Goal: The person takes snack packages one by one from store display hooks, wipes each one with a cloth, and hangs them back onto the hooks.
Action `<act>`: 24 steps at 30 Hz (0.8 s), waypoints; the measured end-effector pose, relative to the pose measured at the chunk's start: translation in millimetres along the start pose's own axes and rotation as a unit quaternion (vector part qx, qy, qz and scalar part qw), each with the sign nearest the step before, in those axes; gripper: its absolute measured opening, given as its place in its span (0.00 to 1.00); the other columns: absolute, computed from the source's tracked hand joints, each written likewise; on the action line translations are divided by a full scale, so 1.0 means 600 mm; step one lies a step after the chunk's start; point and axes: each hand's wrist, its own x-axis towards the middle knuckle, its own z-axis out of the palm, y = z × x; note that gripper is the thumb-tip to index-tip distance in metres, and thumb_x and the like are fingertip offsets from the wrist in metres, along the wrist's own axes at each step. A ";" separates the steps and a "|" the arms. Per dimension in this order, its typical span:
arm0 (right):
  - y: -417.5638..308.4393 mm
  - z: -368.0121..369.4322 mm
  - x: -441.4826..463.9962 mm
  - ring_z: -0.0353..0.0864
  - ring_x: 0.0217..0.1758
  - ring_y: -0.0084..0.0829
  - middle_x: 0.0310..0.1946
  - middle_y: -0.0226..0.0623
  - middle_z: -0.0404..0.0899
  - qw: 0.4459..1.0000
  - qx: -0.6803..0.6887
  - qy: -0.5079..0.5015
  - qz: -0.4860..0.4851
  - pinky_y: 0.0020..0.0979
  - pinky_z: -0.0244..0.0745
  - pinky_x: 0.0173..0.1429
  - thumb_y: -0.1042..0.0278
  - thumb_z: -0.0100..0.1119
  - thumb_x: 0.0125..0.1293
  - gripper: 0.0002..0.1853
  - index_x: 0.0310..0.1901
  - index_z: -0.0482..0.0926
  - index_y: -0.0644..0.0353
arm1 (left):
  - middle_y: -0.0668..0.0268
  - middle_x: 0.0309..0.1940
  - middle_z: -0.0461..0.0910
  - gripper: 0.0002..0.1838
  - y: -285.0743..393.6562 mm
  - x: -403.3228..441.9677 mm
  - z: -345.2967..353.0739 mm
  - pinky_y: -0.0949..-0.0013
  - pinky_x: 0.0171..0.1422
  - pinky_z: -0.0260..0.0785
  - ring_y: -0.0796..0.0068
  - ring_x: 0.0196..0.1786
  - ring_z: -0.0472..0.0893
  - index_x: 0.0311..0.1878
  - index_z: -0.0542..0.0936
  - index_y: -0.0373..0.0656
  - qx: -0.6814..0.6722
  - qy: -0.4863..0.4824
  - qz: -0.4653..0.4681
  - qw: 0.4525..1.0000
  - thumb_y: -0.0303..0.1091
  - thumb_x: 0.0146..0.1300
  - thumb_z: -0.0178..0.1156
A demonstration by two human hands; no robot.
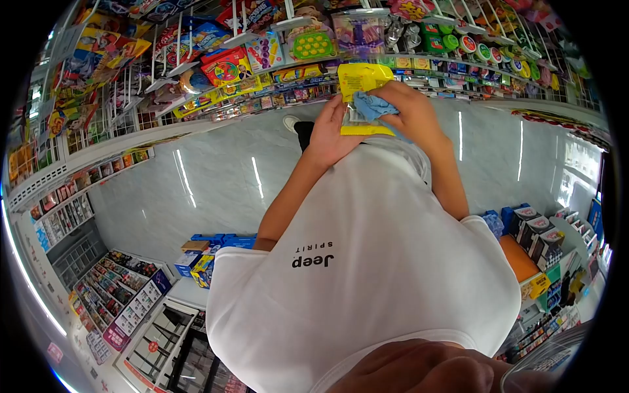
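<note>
In the head view, a yellow packet (359, 77) with a clear-looking middle part is held upright in front of my chest. My left hand (330, 132) grips its left edge, fingers closed around it. My right hand (414, 112) is closed on a crumpled blue cloth (373, 106), which is pressed against the front of the packet. The cloth covers much of the packet's middle, so what is inside cannot be made out.
Just beyond my hands runs a shelf rack (164, 118) with hanging snack and toy packs on hooks. Grey floor (223, 157) lies below. Behind me on the left is a display stand (118, 295); boxes (534, 229) are stacked at right.
</note>
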 end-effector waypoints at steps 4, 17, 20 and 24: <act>-0.019 0.009 0.001 0.82 0.44 0.43 0.40 0.36 0.80 1.000 -0.016 -0.017 0.000 0.40 0.79 0.45 0.72 0.70 0.48 0.22 0.49 0.82 0.52 | 0.61 0.64 0.74 0.25 -0.006 0.017 -0.010 0.46 0.75 0.58 0.60 0.67 0.72 0.68 0.69 0.44 0.037 -0.011 0.011 0.999 0.49 0.78 0.39; -0.021 0.045 -0.004 0.81 0.44 0.38 0.40 0.30 0.80 0.995 -0.034 -0.012 -0.089 0.38 0.79 0.42 0.66 0.71 0.48 0.20 0.47 0.83 0.47 | 0.61 0.52 0.82 0.19 0.003 0.011 0.012 0.52 0.52 0.81 0.60 0.55 0.83 0.62 0.73 0.45 0.048 0.077 0.031 0.995 0.42 0.72 0.55; -0.007 0.040 -0.007 0.82 0.45 0.38 0.41 0.31 0.80 0.998 -0.046 0.002 -0.046 0.37 0.79 0.43 0.67 0.71 0.48 0.21 0.48 0.83 0.48 | 0.60 0.54 0.81 0.18 -0.001 0.025 -0.026 0.51 0.59 0.77 0.59 0.58 0.81 0.62 0.73 0.44 0.040 0.036 0.047 0.997 0.38 0.73 0.55; 0.010 0.020 -0.008 0.82 0.45 0.38 0.41 0.32 0.80 0.998 -0.054 0.045 -0.001 0.37 0.79 0.43 0.68 0.71 0.49 0.22 0.50 0.82 0.49 | 0.57 0.59 0.77 0.19 -0.003 0.018 -0.012 0.49 0.66 0.70 0.58 0.62 0.77 0.64 0.71 0.43 0.032 0.022 0.077 0.996 0.36 0.73 0.53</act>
